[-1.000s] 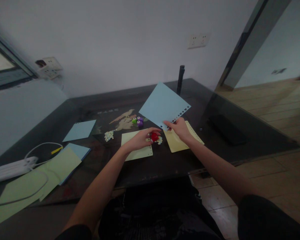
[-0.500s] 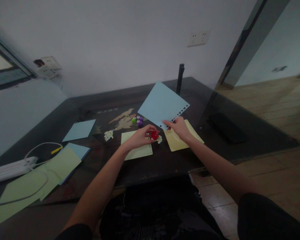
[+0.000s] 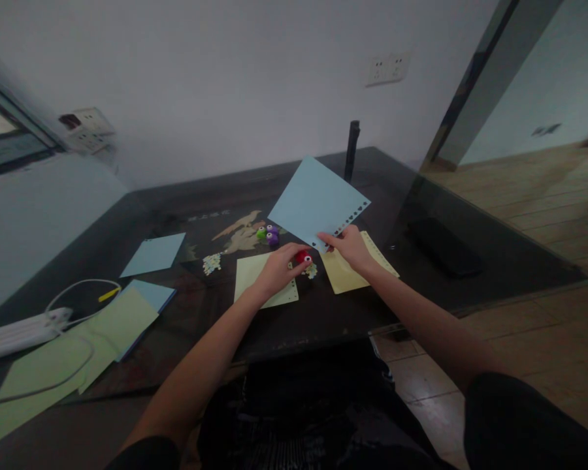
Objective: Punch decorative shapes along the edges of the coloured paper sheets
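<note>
My left hand (image 3: 283, 264) is closed round a small red paper punch (image 3: 303, 258) with a white eye on it. In my right hand (image 3: 349, 248) I pinch the lower edge of a light-blue sheet of paper (image 3: 318, 199), raised and tilted above the table. A row of dark punched holes runs along that sheet's right edge. The sheet's lowest corner is close to the punch. Under my left hand lies a pale-green sheet (image 3: 247, 272) with holes at its edge. Paper bits (image 3: 311, 271) lie just below the punch. A yellow sheet (image 3: 343, 274) is beneath my right hand.
Green (image 3: 261, 232) and purple punches (image 3: 273, 235) stand behind my left hand. A heap of paper bits (image 3: 212, 263) lies left of them. More sheets (image 3: 154, 253), a white power strip (image 3: 24, 333) with cable, a black upright post (image 3: 352, 150) and a dark flat object (image 3: 443, 247) surround the work.
My left hand has turned the red punch so that its eye now shows, and its fingers reach over the top. The blue sheet stays in my right hand, almost unmoved.
</note>
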{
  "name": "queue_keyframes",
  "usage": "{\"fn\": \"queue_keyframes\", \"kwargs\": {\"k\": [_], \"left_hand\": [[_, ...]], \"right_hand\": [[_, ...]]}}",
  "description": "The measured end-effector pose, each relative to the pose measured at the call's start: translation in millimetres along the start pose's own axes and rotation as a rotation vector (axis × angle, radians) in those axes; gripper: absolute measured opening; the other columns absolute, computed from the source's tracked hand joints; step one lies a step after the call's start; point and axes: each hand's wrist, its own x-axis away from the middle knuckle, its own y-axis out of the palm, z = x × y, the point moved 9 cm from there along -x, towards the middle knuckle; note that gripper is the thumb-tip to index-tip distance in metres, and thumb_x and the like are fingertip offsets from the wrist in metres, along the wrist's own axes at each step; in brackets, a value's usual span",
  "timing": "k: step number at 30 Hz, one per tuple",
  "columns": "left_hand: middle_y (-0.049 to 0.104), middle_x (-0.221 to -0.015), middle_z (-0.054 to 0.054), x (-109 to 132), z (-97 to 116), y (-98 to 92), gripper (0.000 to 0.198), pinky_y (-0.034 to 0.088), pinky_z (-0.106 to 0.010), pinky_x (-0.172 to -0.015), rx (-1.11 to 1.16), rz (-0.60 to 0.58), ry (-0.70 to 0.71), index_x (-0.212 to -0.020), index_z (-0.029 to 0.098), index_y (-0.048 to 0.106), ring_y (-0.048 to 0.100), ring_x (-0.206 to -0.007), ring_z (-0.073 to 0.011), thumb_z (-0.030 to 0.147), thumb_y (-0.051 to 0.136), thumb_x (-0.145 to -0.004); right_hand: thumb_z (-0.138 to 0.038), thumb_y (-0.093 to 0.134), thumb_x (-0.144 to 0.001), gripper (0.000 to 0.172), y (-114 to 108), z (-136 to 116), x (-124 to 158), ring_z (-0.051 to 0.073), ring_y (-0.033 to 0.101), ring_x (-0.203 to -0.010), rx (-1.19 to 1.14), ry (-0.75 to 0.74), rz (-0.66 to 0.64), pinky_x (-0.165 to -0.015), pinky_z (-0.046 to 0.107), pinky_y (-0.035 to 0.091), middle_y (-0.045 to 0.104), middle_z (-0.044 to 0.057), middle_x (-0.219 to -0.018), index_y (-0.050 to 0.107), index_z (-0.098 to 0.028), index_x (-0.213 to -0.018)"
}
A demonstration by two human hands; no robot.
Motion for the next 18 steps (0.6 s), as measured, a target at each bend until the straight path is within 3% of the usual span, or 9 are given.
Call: {"fn": "queue_keyframes", "kwargs": {"k": [4, 7, 13, 18], "left_hand": [[0.065, -0.102, -0.008, -0.9, -5.9, -3.1, 0.027, 0.045, -0.035, -0.086, 0.031, 0.046, -0.063, -0.107, 0.018, 0.061, 0.058, -0.092, -0.0201, 0.034, 0.057, -0.086], [0.066, -0.104, -0.008, -1.5, -17.4, -5.1, 0.026, 0.047, -0.031, -0.079, 0.178, 0.101, -0.165, -0.106, 0.018, 0.062, 0.059, -0.087, -0.0183, 0.035, 0.053, -0.088], [0.068, -0.091, -0.007, 3.2, -43.8, 9.8, 0.033, 0.047, -0.025, -0.061, 0.725, 0.115, -0.428, -0.107, 0.016, 0.061, 0.061, -0.068, -0.0137, 0.039, 0.047, -0.089], [0.07, -0.083, -0.008, 9.4, -44.2, 24.2, 0.029, 0.047, -0.024, -0.059, 1.1, 0.062, -0.577, -0.098, 0.015, 0.063, 0.059, -0.061, -0.0106, 0.036, 0.045, -0.09]], "right_hand": [[-0.049, 0.072, -0.064, 0.034, 1.0, -1.6, 0.6, 0.013, 0.056, -0.049, 0.008, 0.011, -0.005, -0.048, 0.026, 0.046, 0.064, 0.004, -0.057, 0.062, -0.016, -0.063], [-0.048, 0.073, -0.063, 0.034, 0.6, -2.2, 0.8, 0.014, 0.056, -0.049, -0.003, 0.019, 0.002, -0.048, 0.027, 0.047, 0.065, 0.004, -0.059, 0.062, -0.016, -0.063], [-0.041, 0.071, -0.068, 0.027, -0.9, 0.1, -0.4, 0.014, 0.056, -0.048, 0.039, 0.007, 0.013, -0.048, 0.026, 0.046, 0.064, 0.006, -0.056, 0.061, -0.016, -0.061], [-0.037, 0.069, -0.069, 0.023, -1.5, -2.4, 0.4, 0.013, 0.056, -0.048, 0.034, 0.008, 0.014, -0.049, 0.026, 0.046, 0.064, 0.006, -0.057, 0.061, -0.016, -0.063]]}}
